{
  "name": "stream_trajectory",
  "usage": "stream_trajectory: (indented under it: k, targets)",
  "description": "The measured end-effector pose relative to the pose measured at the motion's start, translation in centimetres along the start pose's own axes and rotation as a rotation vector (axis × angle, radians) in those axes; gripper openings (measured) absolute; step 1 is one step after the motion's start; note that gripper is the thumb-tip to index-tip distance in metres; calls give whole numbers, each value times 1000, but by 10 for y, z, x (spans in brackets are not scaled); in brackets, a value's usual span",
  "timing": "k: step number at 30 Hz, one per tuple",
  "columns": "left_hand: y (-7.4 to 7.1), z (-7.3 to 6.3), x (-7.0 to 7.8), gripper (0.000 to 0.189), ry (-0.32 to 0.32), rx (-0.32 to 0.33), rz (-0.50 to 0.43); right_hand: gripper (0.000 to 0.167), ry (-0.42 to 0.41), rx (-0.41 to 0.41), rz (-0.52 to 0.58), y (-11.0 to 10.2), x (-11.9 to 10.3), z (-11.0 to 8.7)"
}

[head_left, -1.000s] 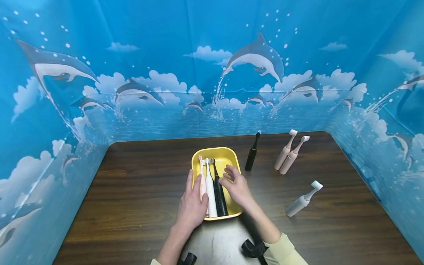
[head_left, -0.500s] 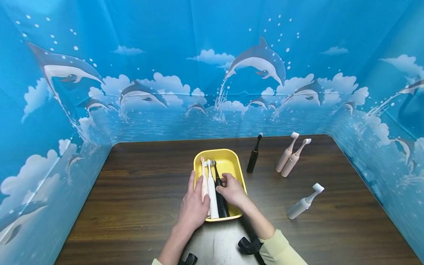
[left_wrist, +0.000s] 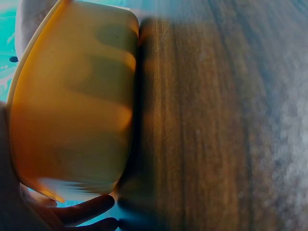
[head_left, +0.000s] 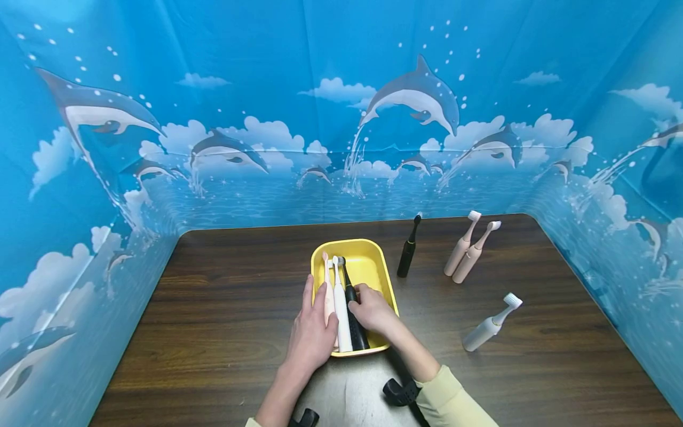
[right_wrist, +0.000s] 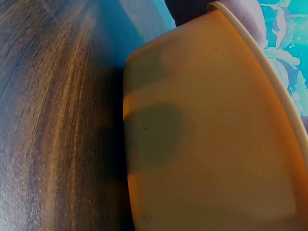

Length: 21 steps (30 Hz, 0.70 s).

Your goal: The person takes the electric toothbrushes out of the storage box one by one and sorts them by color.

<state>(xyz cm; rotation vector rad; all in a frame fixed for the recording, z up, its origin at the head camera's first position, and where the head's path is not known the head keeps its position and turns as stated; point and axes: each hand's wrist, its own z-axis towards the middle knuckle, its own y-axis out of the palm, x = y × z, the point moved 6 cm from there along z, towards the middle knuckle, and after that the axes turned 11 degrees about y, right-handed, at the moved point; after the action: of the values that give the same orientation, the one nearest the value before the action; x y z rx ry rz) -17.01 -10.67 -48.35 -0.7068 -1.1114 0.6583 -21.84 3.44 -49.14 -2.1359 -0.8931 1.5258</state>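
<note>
Head: left hand [head_left: 312,333] part-hides pink toothbrush [head_left: 329,301].

Tray [head_left: 376,267]: smooth plastic. Toothbrushes [head_left: 342,323]: smooth plastic. Tabletop [head_left: 229,308]: wood-grained, slightly glossy. Sleeve [head_left: 453,400]: cloth.

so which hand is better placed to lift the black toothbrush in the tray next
Likely the right hand: it is at the black toothbrush, while the left hand partly covers the pink toothbrush, with the white toothbrush between.

leftmost pink toothbrush [head_left: 329,300] partly out of sight behind left hand [head_left: 311,337]
</note>
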Motion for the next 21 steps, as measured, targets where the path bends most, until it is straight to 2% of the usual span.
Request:
stream_trajectory:
  k: [5,10,15,21]
  targets:
    - [-1,0,1,64,-3,0,-3,48,11,-1,-35,2,0,-4]
    - [0,0,2,64,3,2,3,51,39,38,-64,1,0,-9]
    - [-1,1,2,63,7,10,11,54,59,63,-43,-2,-1,-12]
    - [1,0,0,63,-15,-16,7,58,20,69,-4,-3,-1,-14]
